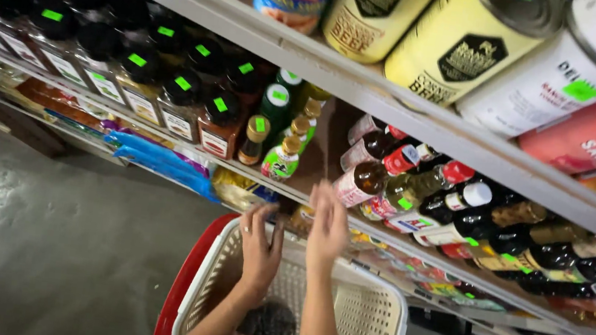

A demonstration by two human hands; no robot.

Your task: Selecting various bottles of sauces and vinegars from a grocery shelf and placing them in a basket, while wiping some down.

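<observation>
Shop shelves (368, 93) ran slantwise across my view, over a grey concrete floor (40, 234). Big cans (472, 41) sat on the top board; below it stood rows of dark jars with green stickers (135, 72) on the left and a crowd of sauce bottles (459, 210) on the right, several leaning on one another.

Both hands were raised just above the cream basket (377, 329), which sat inside a red one (181, 289). My left hand (261, 242) was spread, fingers slightly curled, holding nothing that I could see. My right hand (326, 224) was flat and open too, blurred, its fingertips near the shelf edge and close to a brown bottle with a pink label (358, 182) — near, but I could not tell whether it touched. A dark, round thing (267, 323) lay on the basket's bottom, partly hidden by my left forearm.

What worried me was that leaning row. I judged that a knock from the right hand could tip the front bottles off the lip — they were packed close, so one slipping might carry its neighbours down toward the basket or the floor. With neither hand closed on anything, nothing would have caught them.
</observation>
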